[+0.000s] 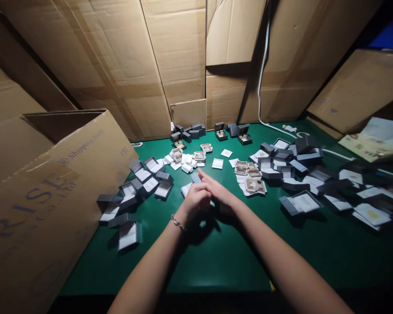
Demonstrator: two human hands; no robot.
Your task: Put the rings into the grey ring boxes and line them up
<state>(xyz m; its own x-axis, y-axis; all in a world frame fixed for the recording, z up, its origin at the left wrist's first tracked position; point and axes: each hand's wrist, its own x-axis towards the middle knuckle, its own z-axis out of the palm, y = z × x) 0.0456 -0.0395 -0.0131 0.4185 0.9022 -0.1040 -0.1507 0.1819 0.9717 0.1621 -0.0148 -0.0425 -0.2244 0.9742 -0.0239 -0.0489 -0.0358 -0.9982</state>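
Note:
My left hand (pixel 198 197) has its fingers curled over a small open jewellery box (pixel 186 189), of which a white part and a grey-blue edge show beyond the knuckles. My right hand (pixel 218 190) presses against the same box from the other side, its fingers long and close together. Most of the box is hidden by both hands, which meet over the table's middle. Just beyond them lie a white card (pixel 218 163) and a pile of white inserts (pixel 189 162). Right of the hands are beige inserts (pixel 255 186).
Open dark grey boxes (pixel 128 235) lie at left, beside a large carton (pixel 62 192). More open boxes (pixel 301 203) crowd the right. Several small boxes (pixel 244 135) stand at the back against cardboard (pixel 180 56). A white cable (pixel 260 83) hangs down onto the green table (pixel 212 270).

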